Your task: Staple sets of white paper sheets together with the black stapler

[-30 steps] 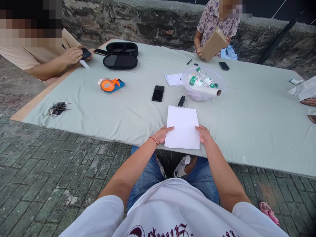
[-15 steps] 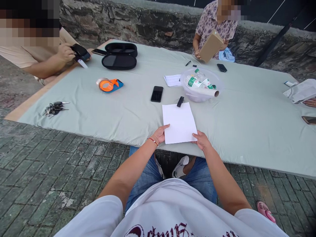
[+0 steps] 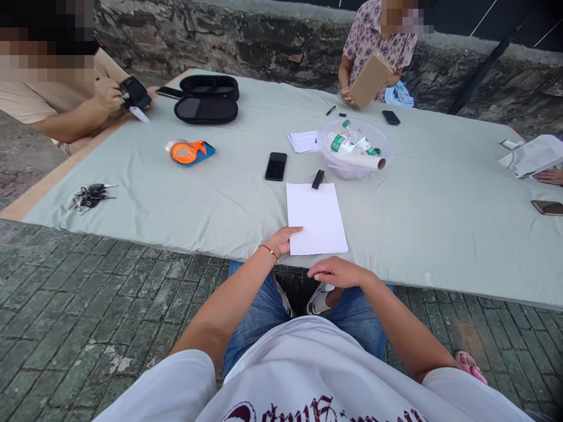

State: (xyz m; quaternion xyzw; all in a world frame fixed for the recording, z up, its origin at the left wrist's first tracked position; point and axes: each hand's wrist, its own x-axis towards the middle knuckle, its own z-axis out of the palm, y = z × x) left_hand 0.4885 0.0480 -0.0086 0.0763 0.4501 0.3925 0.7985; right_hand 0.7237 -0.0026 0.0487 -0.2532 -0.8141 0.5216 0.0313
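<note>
White sheets of paper (image 3: 315, 218) lie at the table's near edge in front of me, their edges slightly offset. My left hand (image 3: 284, 239) grips their left side, thumb on top and fingers underneath. Off the paper, just below its lower right corner, my right hand (image 3: 336, 272) hovers over the table edge with nothing in it, fingers stretched to the left. A small black oblong object (image 3: 318, 179), possibly a stapler, touches the paper's far edge. Beyond the paper's upper left corner is a black phone (image 3: 275, 166).
A clear bowl (image 3: 355, 171) holds plastic bottles and a roll, beside some papers (image 3: 303, 142). Leftward are a tape dispenser (image 3: 192, 153), keys (image 3: 91, 196) and an open black case (image 3: 206, 109). Other people sit around the table, one holding a cardboard box (image 3: 370, 81).
My right hand has let go of the paper's right edge and moved down and left, below the sheets. My left hand keeps its hold. The view has shifted slightly.
</note>
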